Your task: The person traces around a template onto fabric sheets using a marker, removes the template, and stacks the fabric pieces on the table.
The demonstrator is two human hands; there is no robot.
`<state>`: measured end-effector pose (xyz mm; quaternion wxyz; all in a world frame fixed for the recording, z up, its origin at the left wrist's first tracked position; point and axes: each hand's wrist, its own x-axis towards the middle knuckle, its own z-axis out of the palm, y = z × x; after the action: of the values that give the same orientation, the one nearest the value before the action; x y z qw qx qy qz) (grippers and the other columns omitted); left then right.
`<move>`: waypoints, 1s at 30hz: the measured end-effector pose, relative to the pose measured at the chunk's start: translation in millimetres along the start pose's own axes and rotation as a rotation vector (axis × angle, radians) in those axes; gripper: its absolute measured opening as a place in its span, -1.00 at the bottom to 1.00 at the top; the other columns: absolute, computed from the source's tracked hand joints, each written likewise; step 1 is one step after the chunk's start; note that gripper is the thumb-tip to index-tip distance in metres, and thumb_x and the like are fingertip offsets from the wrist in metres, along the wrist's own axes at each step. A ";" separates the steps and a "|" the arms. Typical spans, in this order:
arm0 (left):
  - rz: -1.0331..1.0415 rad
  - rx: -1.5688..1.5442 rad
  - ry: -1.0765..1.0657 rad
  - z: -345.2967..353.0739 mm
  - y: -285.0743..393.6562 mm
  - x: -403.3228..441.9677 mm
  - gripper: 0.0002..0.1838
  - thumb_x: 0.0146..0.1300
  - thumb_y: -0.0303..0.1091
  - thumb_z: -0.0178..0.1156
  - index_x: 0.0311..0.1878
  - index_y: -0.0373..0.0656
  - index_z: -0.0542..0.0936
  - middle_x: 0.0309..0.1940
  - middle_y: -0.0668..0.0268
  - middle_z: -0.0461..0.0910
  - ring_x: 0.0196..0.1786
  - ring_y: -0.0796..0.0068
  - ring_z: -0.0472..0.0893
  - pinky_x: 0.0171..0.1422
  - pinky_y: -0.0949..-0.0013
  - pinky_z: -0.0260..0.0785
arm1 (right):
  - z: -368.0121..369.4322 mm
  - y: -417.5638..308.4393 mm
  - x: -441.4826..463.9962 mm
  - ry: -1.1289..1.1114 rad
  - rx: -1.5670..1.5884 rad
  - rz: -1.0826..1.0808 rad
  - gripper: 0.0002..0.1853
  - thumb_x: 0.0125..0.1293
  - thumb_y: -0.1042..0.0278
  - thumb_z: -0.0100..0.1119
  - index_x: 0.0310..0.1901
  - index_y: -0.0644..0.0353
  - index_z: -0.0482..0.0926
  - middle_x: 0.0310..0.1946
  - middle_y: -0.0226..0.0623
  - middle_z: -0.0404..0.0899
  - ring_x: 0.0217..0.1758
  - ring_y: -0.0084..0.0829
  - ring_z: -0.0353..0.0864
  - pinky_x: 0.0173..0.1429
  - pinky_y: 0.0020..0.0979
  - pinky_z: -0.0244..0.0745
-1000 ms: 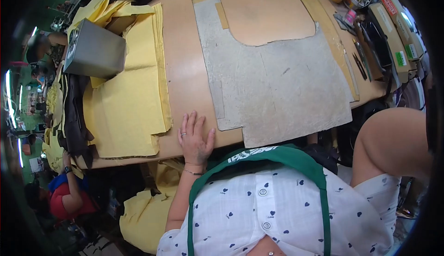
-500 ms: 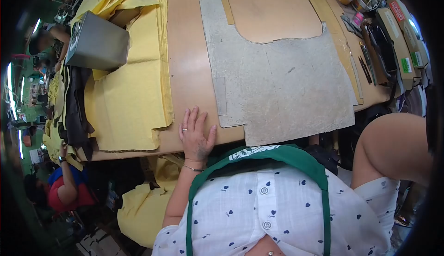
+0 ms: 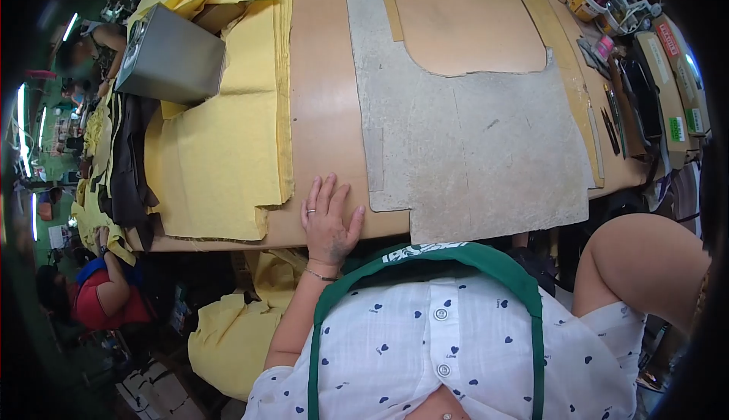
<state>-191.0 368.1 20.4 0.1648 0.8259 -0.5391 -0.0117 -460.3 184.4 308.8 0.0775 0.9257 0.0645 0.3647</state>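
The left grip point(image 3: 329, 226) lies palm-down and loosely spread on the bench point(image 3: 323, 108), with nothing in it. The grey template point(image 3: 486, 146) lies flat just beside its thumb side, not touching, and a stack of yellow sheets point(image 3: 220, 162) bearing 1 metal tin point(image 3: 171, 59) lies near its other side. The right grip is outside the view, so I cannot tell its state.
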 end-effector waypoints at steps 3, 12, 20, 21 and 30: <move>0.000 -0.032 0.006 0.7 -0.5 0.2 -0.57 0.01 -0.18 0.12 -0.04 -0.15 0.42 0.11 0.17 0.28 0.23 0.13 0.17 0.23 0.10 -0.05 | 4.7 5.1 1.8 -0.005 -0.001 0.004 -0.83 0.21 0.39 -0.06 -0.27 0.32 0.42 -0.38 -0.13 0.44 -0.35 -0.28 0.46 -0.28 -0.36 0.39; -0.016 -0.040 0.013 5.0 -5.3 -1.8 -0.58 0.03 -0.09 0.10 -0.04 -0.06 0.45 0.16 0.27 0.25 0.26 0.22 0.14 0.19 -0.04 -0.05 | 13.1 11.8 7.7 -0.002 -0.002 -0.027 -0.84 0.20 0.39 -0.06 -0.30 0.32 0.42 -0.40 -0.15 0.43 -0.37 -0.31 0.46 -0.30 -0.37 0.39; -0.041 -0.018 -0.012 0.4 -5.2 -1.7 -0.59 0.03 -0.08 0.10 -0.06 -0.05 0.46 0.15 0.27 0.26 0.26 0.24 0.15 0.19 -0.01 -0.04 | 20.1 16.4 16.3 0.017 -0.019 -0.063 -0.84 0.20 0.39 -0.06 -0.32 0.33 0.42 -0.42 -0.17 0.43 -0.39 -0.33 0.46 -0.32 -0.39 0.39; -0.047 -0.022 -0.013 0.9 -3.9 -0.7 -0.59 0.03 -0.08 0.10 -0.06 -0.05 0.46 0.15 0.27 0.26 0.26 0.24 0.15 0.19 0.00 -0.03 | 21.0 15.6 18.6 0.018 -0.025 -0.071 -0.84 0.20 0.39 -0.06 -0.32 0.33 0.42 -0.42 -0.17 0.43 -0.39 -0.33 0.46 -0.32 -0.39 0.39; 0.022 -0.098 0.052 -1.6 -10.4 -3.0 -0.64 0.00 -0.16 0.14 -0.12 -0.07 0.49 0.07 0.27 0.34 0.22 0.25 0.23 0.18 0.12 0.02 | 14.8 114.2 -20.7 0.182 -0.993 0.072 -0.85 0.20 0.40 -0.06 -0.35 0.33 0.42 -0.44 -0.19 0.43 -0.41 -0.36 0.46 -0.34 -0.41 0.40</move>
<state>-182.7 375.0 18.5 0.2192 0.8110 -0.5423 -0.0148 -458.1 67.5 306.1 0.4898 0.7433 -0.1420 0.4329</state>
